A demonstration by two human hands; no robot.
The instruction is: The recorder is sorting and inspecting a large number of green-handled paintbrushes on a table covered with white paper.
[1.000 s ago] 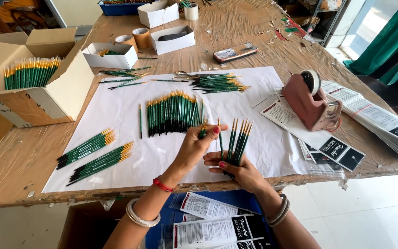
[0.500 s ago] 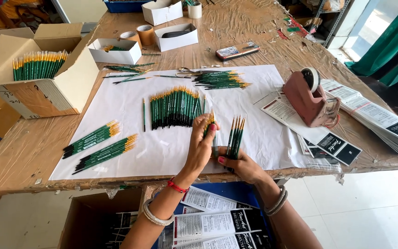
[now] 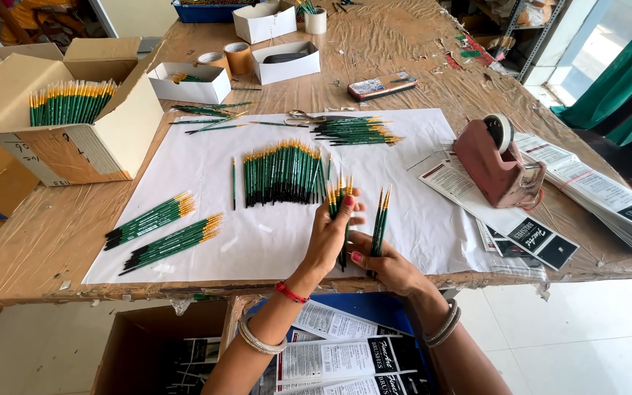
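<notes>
Seen from the head camera, looking down over a wooden bench (image 3: pixel 53 241) covered with a large white paper sheet (image 3: pixel 287 234). The person's left hand (image 3: pixel 328 238) is clenched around a small bunch of green paintbrushes (image 3: pixel 339 196), held upright-looking in the frame, their long axis running away from the body with yellow-orange ends farthest off and dark ends hidden in the palm. Just beside it, the right hand (image 3: pixel 385 267) rests at the near edge of the sheet, its grip closed on a second few brushes (image 3: pixel 380 219) that lie parallel to the first bunch, a little to its right. The two bunches are near each other but apart. Directly beyond the left hand, closer to it than to the right, stands a broad row of brushes (image 3: pixel 283 174) laid side by side on the sheet with the same axis. Two slanted bundles (image 3: pixel 162 230) lie well to the left. A reddish tape dispenser (image 3: pixel 497 167) sits to the right, and a cardboard box of brushes (image 3: pixel 74 117) far left.
</notes>
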